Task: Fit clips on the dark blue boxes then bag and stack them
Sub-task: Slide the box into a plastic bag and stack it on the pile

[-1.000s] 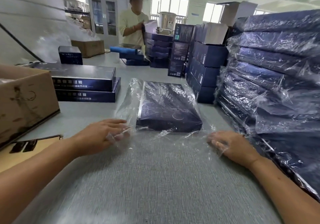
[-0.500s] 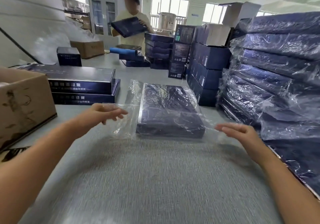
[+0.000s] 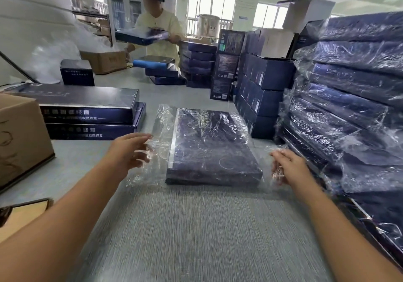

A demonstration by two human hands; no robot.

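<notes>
Dark blue box (image 3: 212,148) lay flat on grey tabletop (image 3: 196,227), inside clear bag (image 3: 159,129). Left hand (image 3: 127,153) and right hand (image 3: 287,165) flanked it, fingers loosely spread, touching loose bag film each side; actual grip on film unclear. Bagged stack (image 3: 353,98) stood right.

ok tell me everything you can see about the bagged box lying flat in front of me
The bagged box is flat, rectangular and dark blue, with a thin pale circle printed near its front and a silvery left edge. It lies flat on the grey table, long side running away from the camera, inside a wrinkled clear plastic bag with slack film spilling out on both sides. The left hand and right hand touch that loose film, not the box.
</notes>
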